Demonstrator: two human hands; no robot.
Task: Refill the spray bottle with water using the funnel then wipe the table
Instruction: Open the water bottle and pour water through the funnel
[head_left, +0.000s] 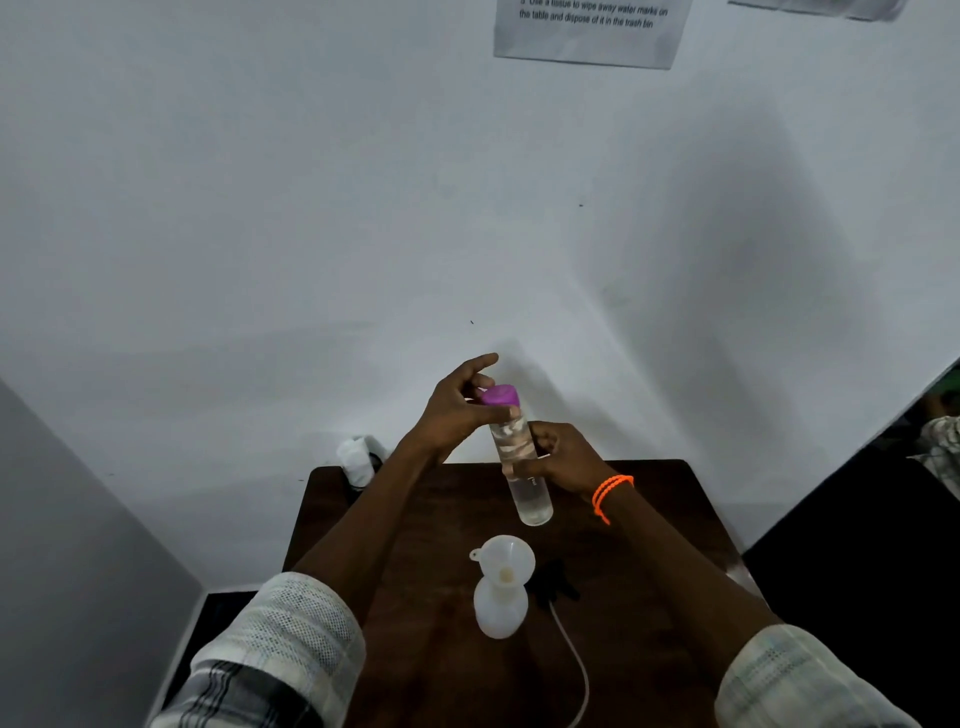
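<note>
A: What sits nearest on the counter (415, 649)?

B: One white spray bottle (500, 608), upright, with one white funnel (506, 558) seated in its neck. Just right of it lies the black spray head (558, 584), its thin tube (574, 654) trailing toward the near edge.

A: And the hands?

B: Both are raised beyond the funnel. The right hand (558, 454) grips the middle of one clear water bottle (524, 467), tilted. The left hand (460, 405) holds it just under the purple cap (500, 396), thumb across the neck, index finger lifted.

A: Room to move?

B: Bare dark wood lies left of the spray bottle. One crumpled white tissue (357, 460) sits at the far left corner, against the wall (311, 208)
</note>
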